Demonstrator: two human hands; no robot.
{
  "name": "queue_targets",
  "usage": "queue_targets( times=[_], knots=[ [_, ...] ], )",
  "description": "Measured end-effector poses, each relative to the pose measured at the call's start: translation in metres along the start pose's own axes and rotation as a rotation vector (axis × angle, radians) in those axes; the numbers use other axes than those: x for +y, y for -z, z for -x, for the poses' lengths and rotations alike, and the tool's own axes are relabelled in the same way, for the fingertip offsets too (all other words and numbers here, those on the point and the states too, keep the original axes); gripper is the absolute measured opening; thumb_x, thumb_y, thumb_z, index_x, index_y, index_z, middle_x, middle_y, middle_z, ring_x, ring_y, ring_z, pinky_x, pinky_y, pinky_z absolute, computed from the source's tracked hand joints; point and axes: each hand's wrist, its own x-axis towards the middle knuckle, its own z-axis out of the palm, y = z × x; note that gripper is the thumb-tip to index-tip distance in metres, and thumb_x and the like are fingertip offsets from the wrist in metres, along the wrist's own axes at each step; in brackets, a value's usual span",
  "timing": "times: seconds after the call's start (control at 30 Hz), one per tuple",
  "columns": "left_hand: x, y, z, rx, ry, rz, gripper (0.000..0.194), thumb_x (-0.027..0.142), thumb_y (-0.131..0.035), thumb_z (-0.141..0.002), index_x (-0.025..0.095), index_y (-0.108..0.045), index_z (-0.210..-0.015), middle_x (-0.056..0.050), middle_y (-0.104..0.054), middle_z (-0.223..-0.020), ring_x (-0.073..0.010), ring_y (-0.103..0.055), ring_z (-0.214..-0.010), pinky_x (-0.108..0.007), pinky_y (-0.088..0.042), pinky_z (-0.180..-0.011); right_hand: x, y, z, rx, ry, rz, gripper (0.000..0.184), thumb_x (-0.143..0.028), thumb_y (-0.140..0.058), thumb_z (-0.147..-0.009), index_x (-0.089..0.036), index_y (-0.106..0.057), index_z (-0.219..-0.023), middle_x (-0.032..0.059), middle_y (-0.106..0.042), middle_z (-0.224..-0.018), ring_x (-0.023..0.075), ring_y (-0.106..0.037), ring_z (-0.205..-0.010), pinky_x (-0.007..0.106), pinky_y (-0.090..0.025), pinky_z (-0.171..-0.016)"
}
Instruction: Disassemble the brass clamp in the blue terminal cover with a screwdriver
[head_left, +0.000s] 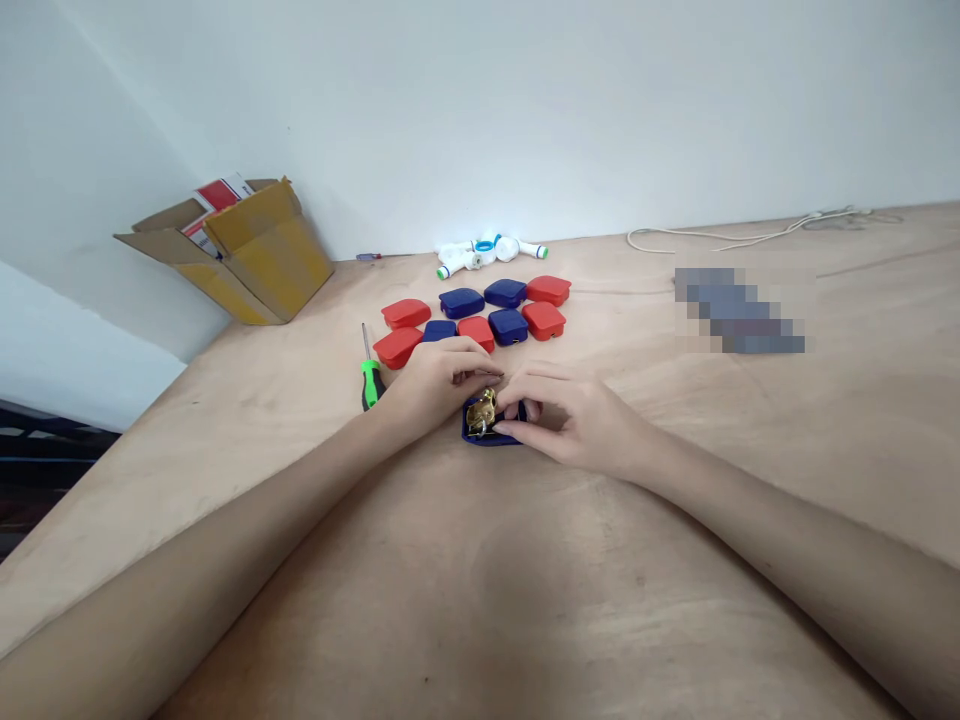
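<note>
A dark blue plastic case (474, 437) lies open on the table in front of me. Inside it sits a shiny gold-coloured metal part (481, 410) with a silvery loop at its near end. My left hand (444, 385) is closed at the far left edge of the case, thumb and fingers drawn together; what is between the tips is too small to make out. From the right, my right hand (574, 410) reaches into the case, with thumb and bent fingers closed about the gold part. Its fingers cover the case's right side.
Beyond my hands lie several closed red cases (405, 314) and blue cases (461, 302). A green-and-black screwdriver (370, 382) is left of them. White plastic pieces (487, 252) lie by the wall. A cardboard box (274, 260) stands back left, a cable (742, 240) back right, near a blurred-out object (742, 312).
</note>
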Motion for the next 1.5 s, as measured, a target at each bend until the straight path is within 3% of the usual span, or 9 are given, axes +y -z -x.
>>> queue_targets(
  times=[0.2, 0.33, 0.43, 0.57, 0.67, 0.93, 1.1, 1.5],
  knots=[
    [-0.002, -0.001, -0.003, 0.0, 0.029, 0.007, 0.01, 0.019, -0.072, -0.092, 0.02, -0.081, -0.093, -0.003, -0.077, -0.091, -0.0145, -0.069, -0.08, -0.025, -0.055, -0.07, -0.002, 0.001, 0.001, -0.003, -0.02, 0.002, 0.006, -0.016, -0.07, -0.092, -0.017, -0.069, -0.098, 0.002, -0.064, -0.091, 0.0094, -0.055, -0.07, 0.022, -0.049, -0.062],
    [0.012, 0.009, 0.006, 0.068, 0.169, 0.016, 0.01, 0.022, -0.07, -0.093, 0.019, -0.079, -0.092, -0.002, -0.078, -0.089, -0.0139, -0.068, -0.076, -0.025, -0.054, -0.065, -0.002, 0.001, 0.0, -0.009, -0.033, 0.008, 0.005, -0.016, -0.071, -0.092, -0.016, -0.069, -0.097, 0.0009, -0.065, -0.088, 0.0087, -0.052, -0.066, 0.023, -0.048, -0.061],
    [0.026, 0.019, 0.019, 0.114, 0.239, 0.145, 0.014, 0.029, -0.069, -0.095, 0.018, -0.078, -0.097, -0.004, -0.078, -0.091, -0.0145, -0.071, -0.08, -0.025, -0.059, -0.07, -0.002, 0.002, -0.002, -0.01, -0.037, 0.009, 0.005, -0.016, -0.071, -0.092, -0.016, -0.069, -0.096, 0.0007, -0.064, -0.087, 0.0086, -0.051, -0.065, 0.023, -0.047, -0.061],
    [0.037, 0.026, 0.035, 0.071, 0.152, 0.226, 0.023, 0.026, -0.076, -0.09, 0.02, -0.077, -0.112, -0.005, -0.078, -0.101, -0.0129, -0.07, -0.079, -0.023, -0.061, -0.07, -0.003, 0.002, -0.002, -0.019, -0.048, -0.029, 0.005, -0.015, -0.07, -0.092, -0.016, -0.07, -0.097, 0.0016, -0.065, -0.091, 0.0086, -0.052, -0.066, 0.023, -0.046, -0.06],
    [0.035, 0.027, 0.039, 0.039, 0.101, 0.224, 0.033, 0.021, -0.081, -0.085, 0.021, -0.077, -0.117, -0.004, -0.079, -0.097, -0.0134, -0.069, -0.079, -0.023, -0.061, -0.069, -0.003, 0.003, 0.0, -0.02, -0.053, -0.036, 0.007, -0.015, -0.069, -0.092, -0.016, -0.071, -0.099, 0.0023, -0.066, -0.092, 0.0095, -0.053, -0.067, 0.025, -0.048, -0.061],
    [0.04, 0.026, 0.036, 0.059, 0.094, 0.239, 0.028, 0.02, -0.081, -0.086, 0.022, -0.08, -0.114, -0.005, -0.079, -0.094, -0.0148, -0.07, -0.08, -0.027, -0.062, -0.074, -0.006, 0.002, -0.001, 0.005, -0.104, -0.021, 0.01, -0.018, -0.065, -0.094, -0.018, -0.072, -0.101, 0.0025, -0.064, -0.09, 0.0136, -0.059, -0.074, 0.03, -0.051, -0.071],
    [0.038, 0.021, 0.038, 0.108, 0.037, 0.269, 0.029, 0.019, -0.08, -0.086, 0.02, -0.079, -0.115, -0.006, -0.079, -0.094, -0.0148, -0.071, -0.08, -0.027, -0.062, -0.073, -0.01, 0.002, -0.003, 0.015, -0.166, -0.06, 0.009, -0.022, -0.065, -0.096, -0.018, -0.072, -0.097, 0.0022, -0.065, -0.088, 0.0139, -0.059, -0.074, 0.03, -0.05, -0.069],
    [0.034, 0.019, 0.038, 0.128, 0.051, 0.299, 0.02, 0.019, -0.076, -0.089, 0.02, -0.081, -0.108, -0.007, -0.082, -0.097, -0.0178, -0.075, -0.084, -0.029, -0.064, -0.073, -0.016, -0.006, -0.003, 0.026, -0.401, -0.209, 0.022, -0.035, -0.062, -0.097, -0.019, -0.076, -0.091, 0.0016, -0.065, -0.079, 0.0141, -0.052, -0.067, 0.031, -0.041, -0.06]
  ],
)
